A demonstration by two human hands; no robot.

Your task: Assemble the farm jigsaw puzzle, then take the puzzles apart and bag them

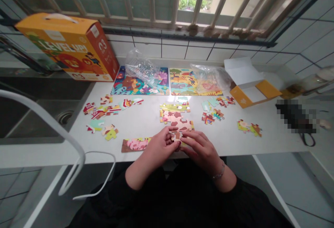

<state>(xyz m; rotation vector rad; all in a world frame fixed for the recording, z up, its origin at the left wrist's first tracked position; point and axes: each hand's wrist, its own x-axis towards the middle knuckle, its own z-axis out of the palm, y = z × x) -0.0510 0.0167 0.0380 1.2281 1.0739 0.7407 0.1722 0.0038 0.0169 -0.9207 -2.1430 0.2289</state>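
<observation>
Loose puzzle pieces (pixel 113 109) lie spread out, probably to keep each visible; the left hand (pixel 162 142), nearly closed, pinches a brown-and-white jigsaw piece (pixel 177 136) just below the joined cow section (pixel 180 121), perhaps for comparison; the right hand (pixel 199 146) curls inward, fingertips at its edge, grip unclear.

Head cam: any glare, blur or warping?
Head view: glare on the white counter near the partly joined puzzle's far edge; head view: highlights on the clear plastic; head view: wide-angle stretch toward the corners; head view, right: a blurred transparent object, a pixelated dark item.
</observation>
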